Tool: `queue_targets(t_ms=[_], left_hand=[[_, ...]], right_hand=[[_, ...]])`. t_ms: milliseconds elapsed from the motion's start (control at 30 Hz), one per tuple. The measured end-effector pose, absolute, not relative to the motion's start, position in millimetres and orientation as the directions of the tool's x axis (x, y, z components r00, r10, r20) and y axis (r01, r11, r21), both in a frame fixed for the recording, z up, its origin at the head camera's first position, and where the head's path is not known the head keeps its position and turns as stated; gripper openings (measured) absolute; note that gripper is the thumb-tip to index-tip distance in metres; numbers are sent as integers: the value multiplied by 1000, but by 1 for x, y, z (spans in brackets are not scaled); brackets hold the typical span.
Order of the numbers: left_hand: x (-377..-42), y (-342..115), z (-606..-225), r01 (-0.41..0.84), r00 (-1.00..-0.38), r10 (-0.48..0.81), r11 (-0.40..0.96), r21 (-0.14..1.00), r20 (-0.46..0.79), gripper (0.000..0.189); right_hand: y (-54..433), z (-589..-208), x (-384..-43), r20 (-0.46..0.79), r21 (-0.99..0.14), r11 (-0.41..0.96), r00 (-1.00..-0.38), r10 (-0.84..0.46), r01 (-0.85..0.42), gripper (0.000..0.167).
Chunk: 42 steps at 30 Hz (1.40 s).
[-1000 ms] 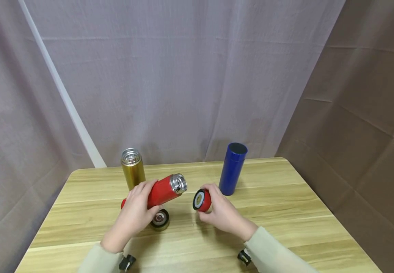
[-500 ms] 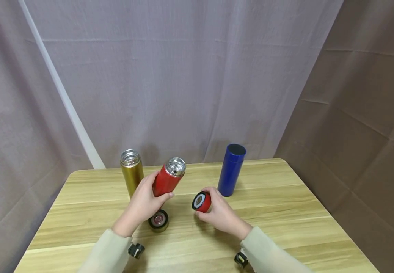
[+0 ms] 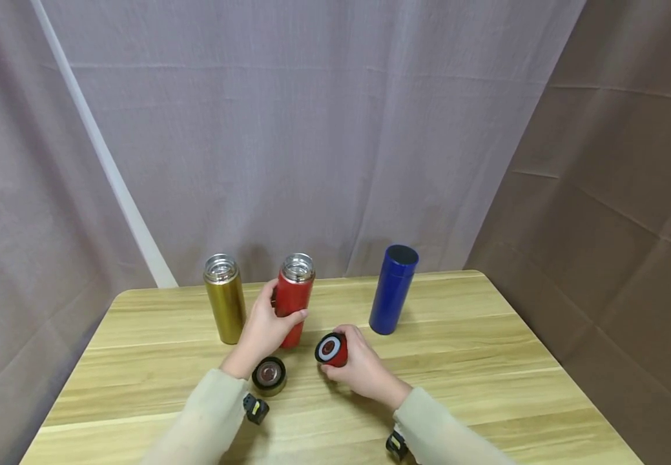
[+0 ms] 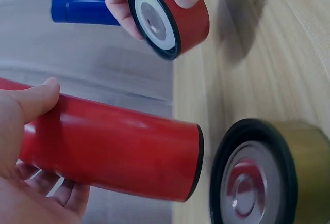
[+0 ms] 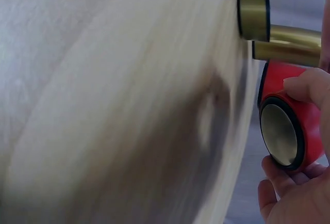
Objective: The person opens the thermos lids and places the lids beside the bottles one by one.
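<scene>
My left hand [image 3: 267, 328] grips red cylindrical metal flask [image 3: 294, 294]; right hand [image 3: 363, 369] pinches round red black-rimmed cap [image 3: 332, 349]. Best: flask upright, grip steady.

The red bottle [image 3: 293, 298], slanted low a second ago with its mouth to the right, is now upright in my left hand [image 3: 264, 330], which reaches farther forward. The gold bottle [image 3: 227, 310], partly hidden then, now shows down to its base. My right hand [image 3: 364, 369] brings the red lid [image 3: 331, 349] slightly leftward, nearer the gold lid [image 3: 270, 377].
</scene>
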<state>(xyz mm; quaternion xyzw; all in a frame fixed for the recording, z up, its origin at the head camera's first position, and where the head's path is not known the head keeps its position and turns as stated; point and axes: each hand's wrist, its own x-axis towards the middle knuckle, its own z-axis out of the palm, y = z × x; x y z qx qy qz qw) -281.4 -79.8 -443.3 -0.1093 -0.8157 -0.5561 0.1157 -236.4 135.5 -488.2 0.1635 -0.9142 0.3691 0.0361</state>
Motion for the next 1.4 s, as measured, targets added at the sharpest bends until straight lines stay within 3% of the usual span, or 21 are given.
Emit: queue_targets(t_ms=[333,733,1000,1400], left_hand=[[-296,-71,-459,252,-964,10,356,900,266,69],[-300,-73,-465,240,-968,34,398,885,248,71],[-306,-76,-467,186,-982,49,408,894,182,67],[-306,-72,-469,185,-982,33,370,910,187,67]], right_hand=[[130,-500,-241,135,-679,676,-953,-270,-287,70],[133,-510,-242,164,-607,695,-916,-366,-386,76],[132,-506,-243,104,-551,732,-903,-416,-401,61],[133,-501,-245,129,-484,758,-892,-433,-438,60]])
